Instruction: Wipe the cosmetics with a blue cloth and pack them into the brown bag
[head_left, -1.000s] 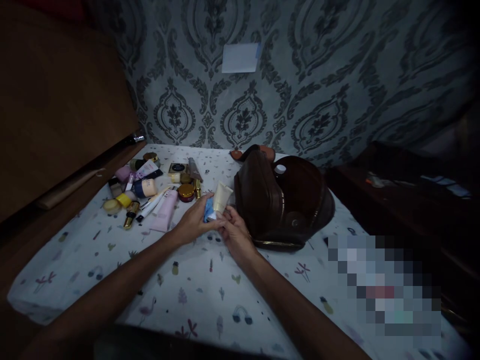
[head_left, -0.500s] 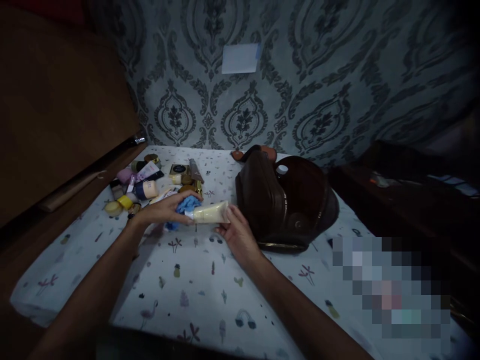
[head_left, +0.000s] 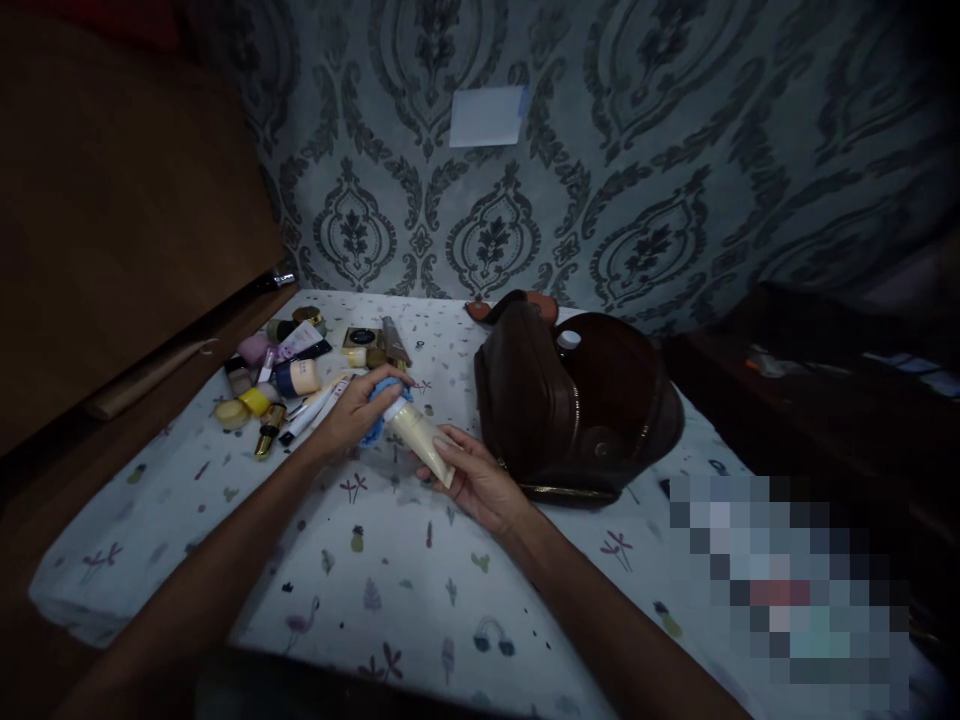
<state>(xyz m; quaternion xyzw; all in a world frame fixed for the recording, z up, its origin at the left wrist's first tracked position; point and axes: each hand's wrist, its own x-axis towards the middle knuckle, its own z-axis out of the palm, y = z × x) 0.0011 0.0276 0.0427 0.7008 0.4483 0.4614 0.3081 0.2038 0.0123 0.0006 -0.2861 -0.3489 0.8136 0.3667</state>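
Gripping cream tube [head_left: 418,438] w/ right hand [head_left: 474,482], left hand [head_left: 351,410] clamps blue cloth [head_left: 387,389], cap hidden.

near: printed white sheet [head_left: 390,600] bare, open | far-left: scattered cosmetics heap [head_left: 300,365] blocks | right: open dark-brown leather bag [head_left: 577,410] blocks | between: narrow gap

I see both bare forearms stretched forward, the left entering from seven o'clock, the right from five. Left grip [head_left: 358,408] is curled closed, knuckles up. Right grip [head_left: 472,480] sits at its four o'clock, palm up, fingers wrapped shut.
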